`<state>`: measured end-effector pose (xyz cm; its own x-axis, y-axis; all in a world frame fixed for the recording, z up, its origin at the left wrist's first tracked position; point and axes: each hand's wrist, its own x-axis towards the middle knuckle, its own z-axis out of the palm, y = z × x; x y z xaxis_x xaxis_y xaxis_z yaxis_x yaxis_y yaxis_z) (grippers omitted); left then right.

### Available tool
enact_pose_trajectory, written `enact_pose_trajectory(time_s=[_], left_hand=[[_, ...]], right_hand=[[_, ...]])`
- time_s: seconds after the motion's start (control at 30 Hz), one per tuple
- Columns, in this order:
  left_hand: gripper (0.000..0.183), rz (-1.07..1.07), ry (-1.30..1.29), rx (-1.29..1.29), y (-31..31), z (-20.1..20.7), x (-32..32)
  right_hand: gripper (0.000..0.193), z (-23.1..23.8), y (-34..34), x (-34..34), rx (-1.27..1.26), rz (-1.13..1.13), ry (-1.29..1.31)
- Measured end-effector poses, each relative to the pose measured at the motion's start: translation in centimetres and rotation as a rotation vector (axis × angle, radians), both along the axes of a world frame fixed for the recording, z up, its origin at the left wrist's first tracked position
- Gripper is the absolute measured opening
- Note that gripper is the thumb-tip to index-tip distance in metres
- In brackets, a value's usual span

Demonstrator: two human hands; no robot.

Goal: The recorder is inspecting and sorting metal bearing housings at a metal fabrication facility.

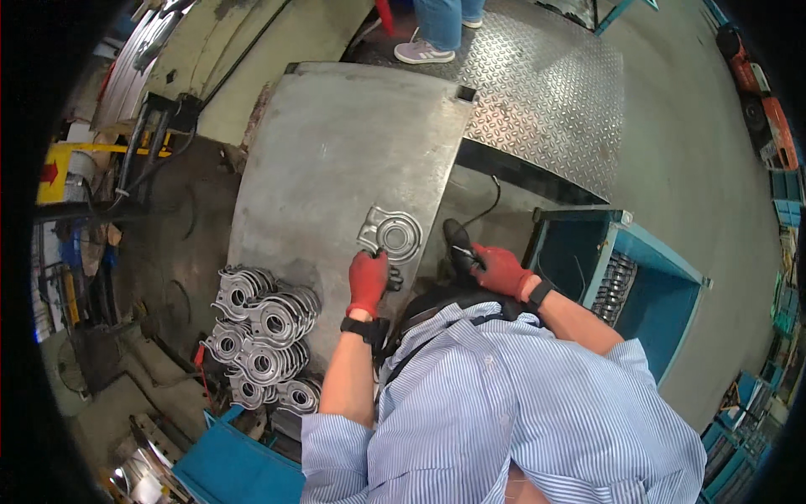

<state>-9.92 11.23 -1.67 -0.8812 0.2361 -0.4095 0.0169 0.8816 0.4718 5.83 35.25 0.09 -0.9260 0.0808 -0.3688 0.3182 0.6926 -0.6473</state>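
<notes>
On the bare metal tabletop (336, 134), close to its right edge, lies a stamped metal plate (398, 237) with a round ringed hole and a squarer end. My left hand (368, 279), in a red glove with dark fingertips, grips the near edge of that plate. My right hand (501, 271), gloved the same way, is off the table's right side above a black shoe. Its fingers are curled closed; a thin thing seems to stick out of them, too small to name. Stacks of similar stamped plates (267, 323) stand at the table's near left.
A blue metal bin (663, 252) with rows of metal parts stands at my right. Behind the table, a person in jeans (438, 25) stands on a tread-plate platform (546, 92). A blue box (239, 466) sits at the lower left, and machinery with cables (155, 126) at the left.
</notes>
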Motion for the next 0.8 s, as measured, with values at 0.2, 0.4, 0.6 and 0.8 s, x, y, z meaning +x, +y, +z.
enact_pose_trajectory(time_s=[0.2,0.4,0.6,0.8], left_hand=[[0.055,0.299,-0.140,0.098,-0.8,-1.8,1.0],[0.054,0.191,-0.009,0.145,1.3,-2.2,0.5],[0.050,0.138,0.058,0.256,0.9,-4.5,0.3],[0.049,0.131,0.098,0.276,0.8,-4.6,0.7]], right_hand=[[0.033,-1.4,-2.3,-1.5,-0.025,0.108,0.061],[0.033,-2.0,-3.4,-3.0,-0.003,0.103,0.120],[0.037,-2.8,-3.7,-3.6,0.026,0.131,0.077],[0.040,-3.0,-3.9,-4.0,0.027,0.148,0.018]])
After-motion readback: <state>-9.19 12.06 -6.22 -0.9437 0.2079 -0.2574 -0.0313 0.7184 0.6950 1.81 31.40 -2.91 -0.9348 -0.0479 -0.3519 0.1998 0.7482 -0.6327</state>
